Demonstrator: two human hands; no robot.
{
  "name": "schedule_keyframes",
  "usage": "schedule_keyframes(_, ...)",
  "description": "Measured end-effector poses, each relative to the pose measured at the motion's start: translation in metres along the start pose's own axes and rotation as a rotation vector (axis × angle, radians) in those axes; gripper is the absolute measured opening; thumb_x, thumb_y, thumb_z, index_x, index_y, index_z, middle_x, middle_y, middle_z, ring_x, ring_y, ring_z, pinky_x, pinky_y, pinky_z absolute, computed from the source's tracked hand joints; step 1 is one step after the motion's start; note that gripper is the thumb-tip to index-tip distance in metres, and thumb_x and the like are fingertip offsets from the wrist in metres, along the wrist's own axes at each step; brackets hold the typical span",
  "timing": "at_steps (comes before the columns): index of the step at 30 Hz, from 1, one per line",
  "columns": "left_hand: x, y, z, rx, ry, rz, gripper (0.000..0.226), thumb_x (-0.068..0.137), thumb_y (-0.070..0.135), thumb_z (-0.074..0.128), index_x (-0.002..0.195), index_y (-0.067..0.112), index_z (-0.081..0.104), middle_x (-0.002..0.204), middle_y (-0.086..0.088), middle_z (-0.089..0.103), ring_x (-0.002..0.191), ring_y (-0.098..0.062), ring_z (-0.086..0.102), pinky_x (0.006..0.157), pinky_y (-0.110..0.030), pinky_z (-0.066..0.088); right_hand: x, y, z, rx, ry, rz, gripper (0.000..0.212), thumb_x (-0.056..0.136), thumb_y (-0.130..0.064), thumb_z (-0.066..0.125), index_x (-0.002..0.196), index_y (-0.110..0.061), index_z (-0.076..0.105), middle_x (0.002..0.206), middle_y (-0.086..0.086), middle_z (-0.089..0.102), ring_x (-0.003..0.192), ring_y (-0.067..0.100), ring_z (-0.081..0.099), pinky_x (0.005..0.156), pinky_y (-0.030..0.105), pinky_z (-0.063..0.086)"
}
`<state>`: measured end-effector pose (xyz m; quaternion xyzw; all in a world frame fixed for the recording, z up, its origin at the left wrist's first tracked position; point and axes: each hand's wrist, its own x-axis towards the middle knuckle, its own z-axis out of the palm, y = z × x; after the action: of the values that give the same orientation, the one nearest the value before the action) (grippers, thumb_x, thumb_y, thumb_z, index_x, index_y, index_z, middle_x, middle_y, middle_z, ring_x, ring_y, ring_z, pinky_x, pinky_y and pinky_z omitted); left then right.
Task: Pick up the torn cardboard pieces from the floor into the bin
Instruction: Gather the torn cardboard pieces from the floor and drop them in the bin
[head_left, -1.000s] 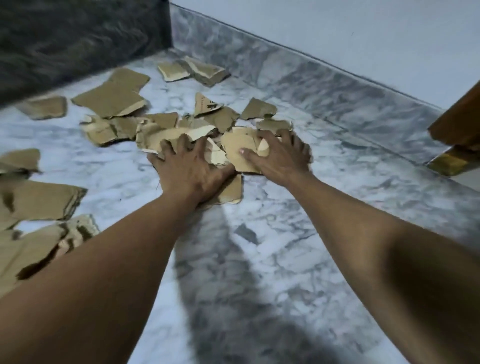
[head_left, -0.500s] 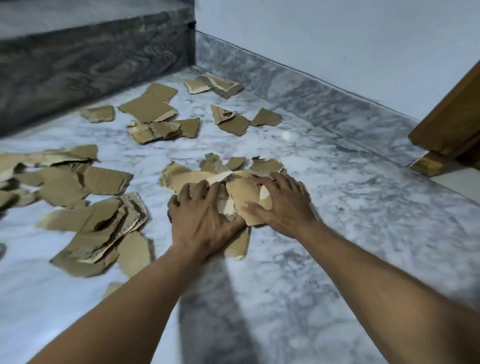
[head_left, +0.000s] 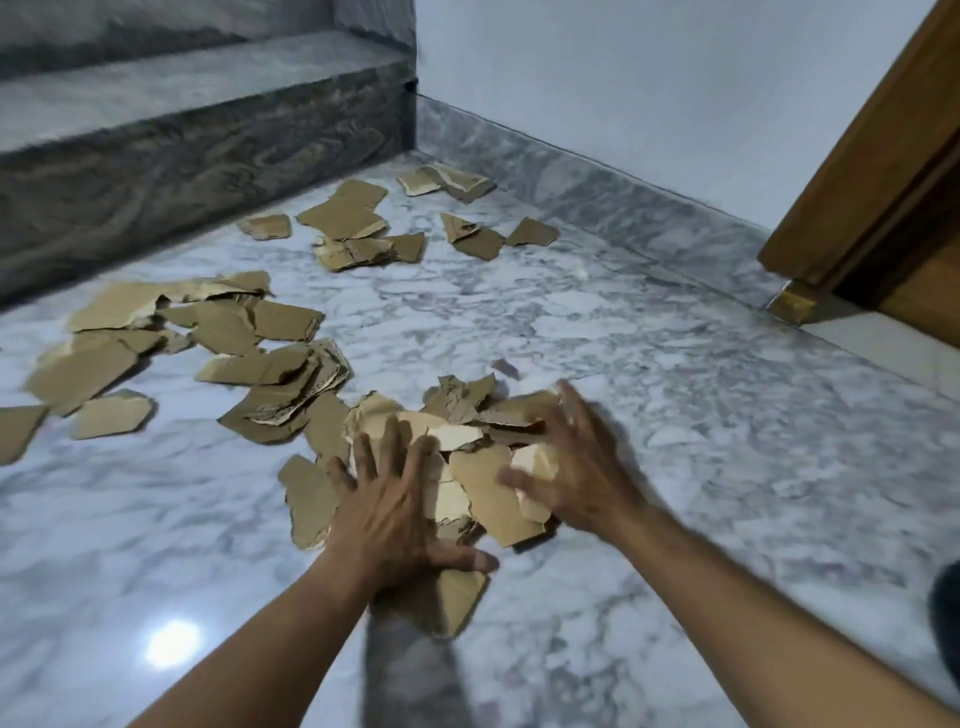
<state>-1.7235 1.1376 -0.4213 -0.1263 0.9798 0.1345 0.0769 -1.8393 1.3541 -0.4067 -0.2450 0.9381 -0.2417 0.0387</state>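
A heap of torn brown cardboard pieces (head_left: 467, 452) lies on the marble floor (head_left: 675, 441) in front of me. My left hand (head_left: 400, 509) presses flat on the heap's left side, fingers spread. My right hand (head_left: 571, 467), blurred by motion, cups the heap's right side with its fingers apart. One piece (head_left: 457, 597) sticks out from under my left palm. More cardboard pieces (head_left: 270, 374) lie scattered to the left, and others (head_left: 358, 223) farther back near the step. No bin is in view.
A dark stone step (head_left: 208, 145) rises at the back left. A marble skirting and white wall (head_left: 597, 192) run along the right. A wooden door frame (head_left: 872, 197) stands at the far right. A dark object (head_left: 945, 623) shows at the right edge.
Both hands have dragged the heap of cardboard toward me across the floor. The right hand's fingers have spread. More of the step and the left-hand pieces has come into view.
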Motion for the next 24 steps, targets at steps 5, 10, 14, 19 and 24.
schedule_keyframes(5,-0.006,-0.004,-0.001,0.052,0.009,0.028,0.164,0.027,0.115,0.026,0.159,0.028,-0.016,0.169,-0.007,0.001,0.154,-0.037,0.0,0.117,-0.061,0.007,0.014,-0.018,0.018,-0.158,0.005,0.426,0.105,0.069,-0.098,0.02,0.149,-0.03,0.019,0.155,0.009,0.027,0.138,0.032,0.023,0.11,0.053,0.016)
schedule_keyframes(10,-0.013,-0.001,0.0,0.079,0.084,0.026,0.152,0.036,0.11,0.033,0.16,0.026,0.006,0.16,-0.002,0.023,0.148,-0.034,0.018,0.11,-0.054,0.024,0.001,-0.058,0.051,-0.263,0.02,0.304,0.071,0.086,-0.074,0.022,0.146,-0.036,0.028,0.139,0.015,0.04,0.118,0.034,0.036,0.092,0.047,0.026)
schedule_keyframes(14,-0.023,-0.008,-0.002,0.004,0.076,0.083,0.151,0.031,0.114,0.033,0.159,0.035,0.014,0.164,-0.001,0.02,0.149,-0.03,0.014,0.115,-0.054,0.015,0.004,-0.052,0.038,0.02,-0.008,0.388,0.059,0.088,-0.059,0.015,0.14,-0.043,0.039,0.137,0.013,0.04,0.114,0.032,0.039,0.082,0.043,0.026)
schedule_keyframes(19,-0.043,-0.03,-0.012,-0.322,0.241,-0.445,0.128,0.05,0.11,0.028,0.157,0.042,0.007,0.17,-0.004,-0.005,0.154,-0.038,-0.011,0.117,-0.063,-0.008,0.02,-0.06,0.028,0.036,-0.044,0.521,0.112,0.064,-0.102,0.009,0.151,-0.033,0.021,0.144,0.013,0.033,0.122,0.038,0.035,0.092,0.052,0.03)
schedule_keyframes(24,-0.06,0.0,-0.008,-0.229,0.224,-0.641,0.1,0.08,0.088,0.032,0.141,0.008,0.038,0.14,-0.022,0.037,0.127,-0.044,0.036,0.1,-0.055,0.035,0.005,-0.096,0.049,-0.088,-0.042,0.557,0.11,0.068,-0.09,0.051,0.144,-0.013,0.03,0.133,0.019,0.042,0.119,0.039,0.039,0.097,0.048,0.036)
